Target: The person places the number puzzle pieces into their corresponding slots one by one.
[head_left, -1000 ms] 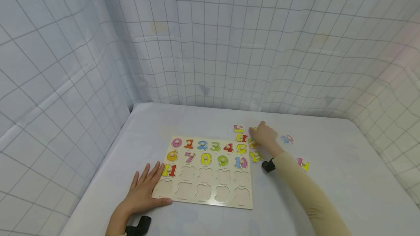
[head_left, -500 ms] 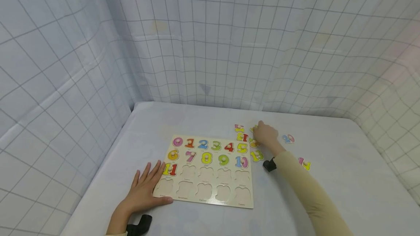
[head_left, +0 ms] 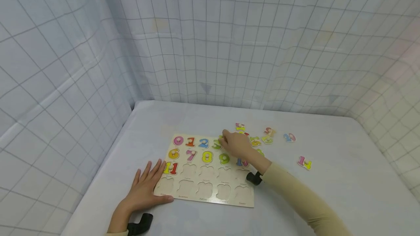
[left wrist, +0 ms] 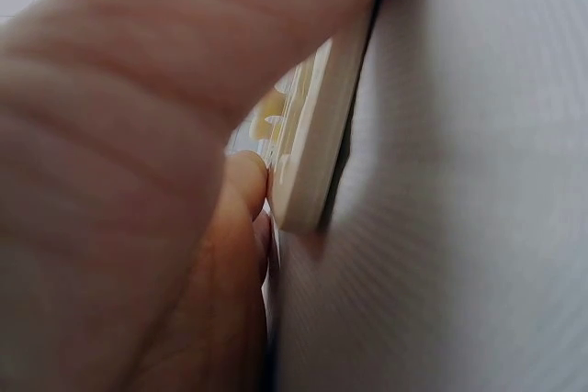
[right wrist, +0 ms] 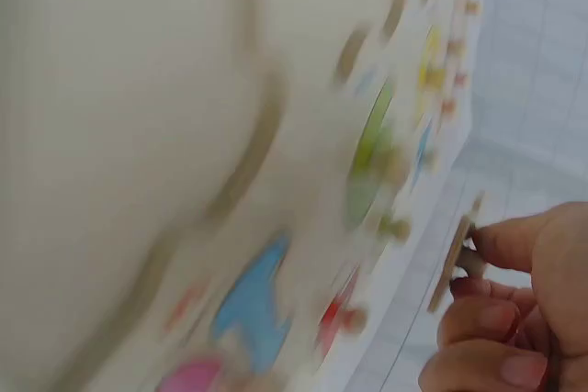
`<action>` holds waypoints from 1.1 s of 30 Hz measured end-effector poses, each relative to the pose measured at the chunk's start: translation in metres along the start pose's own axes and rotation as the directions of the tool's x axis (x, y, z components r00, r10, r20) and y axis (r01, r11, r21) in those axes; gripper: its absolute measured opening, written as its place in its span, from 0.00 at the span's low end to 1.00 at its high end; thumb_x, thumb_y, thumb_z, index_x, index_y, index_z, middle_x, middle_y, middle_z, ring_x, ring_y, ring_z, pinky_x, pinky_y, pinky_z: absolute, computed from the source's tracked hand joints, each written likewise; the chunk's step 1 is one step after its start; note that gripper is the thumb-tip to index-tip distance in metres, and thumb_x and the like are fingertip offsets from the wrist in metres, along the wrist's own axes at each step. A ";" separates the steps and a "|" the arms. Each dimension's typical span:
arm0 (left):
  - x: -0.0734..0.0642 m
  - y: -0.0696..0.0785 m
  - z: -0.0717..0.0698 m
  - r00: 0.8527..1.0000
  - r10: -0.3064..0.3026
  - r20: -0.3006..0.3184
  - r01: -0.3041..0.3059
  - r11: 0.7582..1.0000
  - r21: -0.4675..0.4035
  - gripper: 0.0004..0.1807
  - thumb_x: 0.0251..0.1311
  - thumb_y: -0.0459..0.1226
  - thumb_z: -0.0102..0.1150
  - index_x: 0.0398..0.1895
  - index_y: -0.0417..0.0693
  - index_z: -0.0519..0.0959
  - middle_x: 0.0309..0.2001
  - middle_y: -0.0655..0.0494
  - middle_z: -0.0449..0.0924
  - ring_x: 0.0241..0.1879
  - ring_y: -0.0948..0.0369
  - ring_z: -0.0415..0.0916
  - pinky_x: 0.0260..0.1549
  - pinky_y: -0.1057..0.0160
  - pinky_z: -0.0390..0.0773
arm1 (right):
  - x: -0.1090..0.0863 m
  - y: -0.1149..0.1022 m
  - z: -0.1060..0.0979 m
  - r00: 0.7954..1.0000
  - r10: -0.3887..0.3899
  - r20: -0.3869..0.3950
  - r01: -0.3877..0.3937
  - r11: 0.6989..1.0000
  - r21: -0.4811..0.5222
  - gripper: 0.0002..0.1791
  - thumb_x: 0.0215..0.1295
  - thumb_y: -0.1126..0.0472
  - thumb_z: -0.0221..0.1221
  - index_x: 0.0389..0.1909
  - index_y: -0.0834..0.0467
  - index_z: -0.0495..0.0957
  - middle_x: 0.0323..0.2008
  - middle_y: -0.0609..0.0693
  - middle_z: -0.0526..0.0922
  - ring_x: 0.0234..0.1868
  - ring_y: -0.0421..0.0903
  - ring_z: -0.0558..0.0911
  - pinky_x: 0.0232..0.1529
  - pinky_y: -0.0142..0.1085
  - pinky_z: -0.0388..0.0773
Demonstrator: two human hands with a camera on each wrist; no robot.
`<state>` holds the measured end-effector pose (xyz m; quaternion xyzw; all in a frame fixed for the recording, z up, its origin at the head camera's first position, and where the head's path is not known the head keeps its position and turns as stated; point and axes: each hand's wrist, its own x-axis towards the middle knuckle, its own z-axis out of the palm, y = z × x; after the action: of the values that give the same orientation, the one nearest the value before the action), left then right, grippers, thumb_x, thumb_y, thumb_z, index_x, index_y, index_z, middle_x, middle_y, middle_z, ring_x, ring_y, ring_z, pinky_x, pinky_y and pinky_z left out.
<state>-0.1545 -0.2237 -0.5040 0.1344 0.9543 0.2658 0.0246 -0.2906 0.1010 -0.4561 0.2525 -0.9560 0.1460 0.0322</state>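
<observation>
My right hand is over the upper right part of the wooden number puzzle board. Thumb and fingers pinch the knob of a thin wooden number piece, seen edge-on in the right wrist view and clear of the board. Its number is hidden. My left hand lies with spread fingers at the board's left edge, the thumb along the near corner. Knobbed numbers 0 to 11, such as the pink 0 and the yellow-and-red 11, sit in the upper recesses; the bottom row's recesses are bare.
Right of the board lie several loose number pieces, among them a blue-and-pink 20, a pink-and-yellow 14 and a yellow 16. A white grid-patterned curtain stands behind the white table.
My right hand has moved left from the loose pieces to over the board, carrying a number piece. Pieces it had covered now show. The left hand has stayed in place.
</observation>
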 end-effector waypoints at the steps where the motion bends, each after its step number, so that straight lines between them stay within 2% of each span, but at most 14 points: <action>1: 0.000 0.000 0.000 1.000 0.000 0.001 0.000 1.000 0.002 0.62 0.39 0.67 0.65 0.74 0.43 0.53 0.73 0.43 0.48 0.71 0.41 0.34 0.62 0.37 0.29 | 0.000 -0.008 0.003 0.999 -0.035 0.016 0.035 0.999 0.000 0.16 0.72 0.53 0.50 0.24 0.53 0.61 0.12 0.43 0.61 0.11 0.39 0.57 0.13 0.30 0.49; 7: -0.001 0.000 0.000 1.000 -0.005 -0.001 0.005 1.000 0.009 0.62 0.38 0.67 0.65 0.73 0.43 0.53 0.73 0.43 0.48 0.71 0.41 0.34 0.63 0.38 0.29 | -0.003 -0.047 0.016 0.983 -0.115 0.143 0.114 0.993 0.012 0.15 0.71 0.50 0.50 0.24 0.50 0.64 0.13 0.41 0.63 0.14 0.37 0.62 0.15 0.30 0.53; 13: 0.000 0.000 -0.001 1.000 -0.003 -0.001 0.003 1.000 0.010 0.62 0.39 0.67 0.65 0.73 0.43 0.54 0.73 0.43 0.48 0.71 0.41 0.34 0.62 0.37 0.29 | -0.006 -0.072 0.031 0.955 -0.180 0.237 0.184 0.983 0.005 0.16 0.71 0.47 0.49 0.23 0.49 0.63 0.12 0.40 0.62 0.13 0.37 0.60 0.15 0.31 0.51; 17: 0.000 -0.001 0.000 1.000 -0.002 -0.001 0.002 1.000 0.017 0.62 0.39 0.67 0.65 0.73 0.43 0.54 0.73 0.43 0.48 0.71 0.41 0.34 0.62 0.37 0.29 | -0.009 -0.084 0.040 0.940 -0.226 0.256 0.238 0.971 -0.016 0.17 0.71 0.45 0.49 0.23 0.48 0.63 0.12 0.40 0.61 0.13 0.36 0.61 0.15 0.32 0.52; 24: 0.000 -0.001 -0.001 1.000 0.006 -0.008 -0.006 1.000 0.013 0.62 0.39 0.67 0.65 0.73 0.43 0.54 0.73 0.43 0.48 0.71 0.41 0.34 0.62 0.37 0.30 | -0.006 -0.101 0.046 0.930 -0.255 0.267 0.278 0.959 -0.053 0.16 0.70 0.46 0.50 0.26 0.49 0.64 0.12 0.40 0.63 0.14 0.36 0.64 0.16 0.31 0.54; 33: 0.000 -0.001 0.000 1.000 0.000 -0.005 0.000 1.000 0.014 0.62 0.39 0.67 0.65 0.73 0.44 0.54 0.73 0.43 0.48 0.71 0.41 0.34 0.62 0.37 0.30 | -0.002 -0.108 0.047 0.937 -0.239 0.254 0.267 0.960 -0.084 0.15 0.70 0.46 0.51 0.26 0.48 0.65 0.13 0.40 0.62 0.14 0.36 0.64 0.16 0.31 0.54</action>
<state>-0.1547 -0.2246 -0.5043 0.1337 0.9563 0.2592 0.0212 -0.2351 -0.0011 -0.4728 0.3870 -0.9192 0.0524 -0.0509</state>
